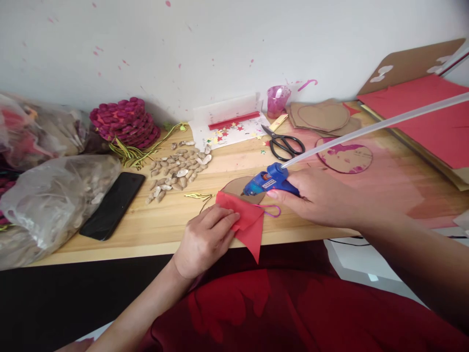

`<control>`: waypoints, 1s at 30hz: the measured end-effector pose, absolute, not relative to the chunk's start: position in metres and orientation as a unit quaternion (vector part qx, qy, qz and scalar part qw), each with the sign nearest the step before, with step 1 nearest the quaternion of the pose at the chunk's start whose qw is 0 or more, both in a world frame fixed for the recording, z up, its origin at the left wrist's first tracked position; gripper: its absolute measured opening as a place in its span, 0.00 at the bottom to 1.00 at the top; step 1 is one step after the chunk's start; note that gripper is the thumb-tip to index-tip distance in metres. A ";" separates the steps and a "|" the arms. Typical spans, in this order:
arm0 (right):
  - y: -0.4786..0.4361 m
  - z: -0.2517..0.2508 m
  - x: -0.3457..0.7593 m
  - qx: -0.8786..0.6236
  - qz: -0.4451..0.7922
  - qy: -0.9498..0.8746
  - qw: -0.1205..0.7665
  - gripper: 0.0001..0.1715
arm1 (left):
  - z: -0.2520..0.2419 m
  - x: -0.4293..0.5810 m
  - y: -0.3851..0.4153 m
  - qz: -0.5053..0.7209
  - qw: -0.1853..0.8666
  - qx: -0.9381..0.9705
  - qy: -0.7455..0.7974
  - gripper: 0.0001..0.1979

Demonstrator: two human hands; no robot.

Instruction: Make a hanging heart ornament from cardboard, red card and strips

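Note:
In my right hand is a blue hot glue gun with a long pale glue stick running out of its back. Its nozzle points down and left, just over a cardboard piece. My left hand presses its fingers on a sheet of red paper, which covers part of that cardboard and hangs over the table's front edge. A loop of purple cord sticks out at the right, and a yellow tassel lies at the left.
Peanut shells, a black phone and plastic bags lie to the left. Behind are scissors, star confetti, a pink cup and a purple stack. Cardboard cutouts and red sheets lie right.

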State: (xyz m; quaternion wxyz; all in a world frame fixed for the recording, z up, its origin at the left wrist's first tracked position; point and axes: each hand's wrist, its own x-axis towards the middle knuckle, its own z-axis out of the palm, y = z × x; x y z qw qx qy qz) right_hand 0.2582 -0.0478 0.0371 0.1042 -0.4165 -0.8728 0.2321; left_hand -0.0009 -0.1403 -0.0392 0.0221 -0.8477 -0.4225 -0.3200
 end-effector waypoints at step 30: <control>-0.071 0.046 0.289 -0.464 0.200 -0.863 0.025 0.21 | -0.037 0.016 -0.142 -0.303 0.010 -0.797 -0.522 0.13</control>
